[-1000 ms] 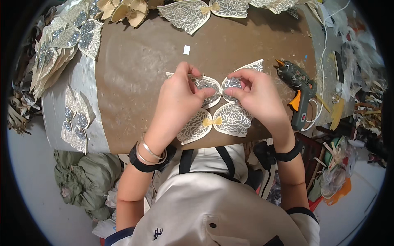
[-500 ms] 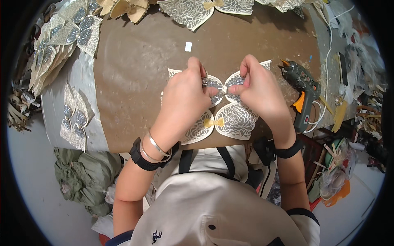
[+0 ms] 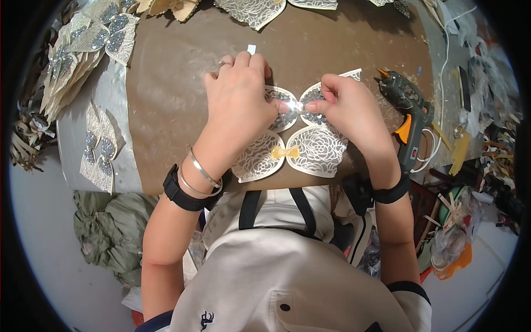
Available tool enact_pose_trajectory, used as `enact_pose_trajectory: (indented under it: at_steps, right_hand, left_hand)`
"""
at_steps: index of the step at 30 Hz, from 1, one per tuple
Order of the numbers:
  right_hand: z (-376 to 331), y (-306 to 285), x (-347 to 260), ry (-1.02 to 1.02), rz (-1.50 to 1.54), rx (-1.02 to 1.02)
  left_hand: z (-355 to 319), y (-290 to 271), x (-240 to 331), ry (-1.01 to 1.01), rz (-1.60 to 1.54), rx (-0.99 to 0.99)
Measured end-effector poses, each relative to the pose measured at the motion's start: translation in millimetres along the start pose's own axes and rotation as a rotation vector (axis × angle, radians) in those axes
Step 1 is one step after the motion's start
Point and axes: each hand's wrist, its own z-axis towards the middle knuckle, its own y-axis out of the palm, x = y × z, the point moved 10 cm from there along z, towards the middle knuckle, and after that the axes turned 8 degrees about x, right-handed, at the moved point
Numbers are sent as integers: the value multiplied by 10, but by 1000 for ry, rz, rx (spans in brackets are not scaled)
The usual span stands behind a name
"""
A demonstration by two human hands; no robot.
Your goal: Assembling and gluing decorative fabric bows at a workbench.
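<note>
A white lace bow with silver sequins (image 3: 299, 107) lies flat at the middle of the table. My left hand (image 3: 240, 91) is over its left wing, thumb pressed on the sequins near the centre and fingers bent beyond. On the right wing, my right hand (image 3: 351, 105) pinches with thumb and curled fingers. Both hands hide parts of the wings. Just nearer to me is a second lace bow (image 3: 318, 152) with a small yellow bow (image 3: 284, 151) at its middle. A black glue gun (image 3: 406, 102) with an orange tip and trigger lies right of my right hand.
Stacked sequined lace pieces (image 3: 72, 66) fill the far left, with another sequined lace bow (image 3: 99, 149) at the left edge. More lace pieces (image 3: 251, 12) lie at the back. A white tag (image 3: 251, 49) sits beyond my left hand. A white cord (image 3: 442, 72) runs down the right.
My left hand has shifted a little left and its fingers have spread further over the far edge. The right hand still pinches the bow. The view has shifted slightly.
</note>
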Motion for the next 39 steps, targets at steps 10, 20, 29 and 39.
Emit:
enact_pose_trajectory:
  at_steps: [10, 20, 29, 39]
  right_hand:
    - [-15, 30, -60, -46, -70, -18]
    - [-321, -184, -13, -9, -76, 216]
    - [-1202, -803, 615, 15, 339, 507]
    - [-921, -3332, 3645, 117, 147, 1073]
  left_hand:
    - [55, -24, -34, -21, 10, -13]
    - [99, 91, -59, -6, -185, -201]
    - [315, -210, -546, -93, -85, -113]
    - [180, -387, -1168, -236, -109, 2]
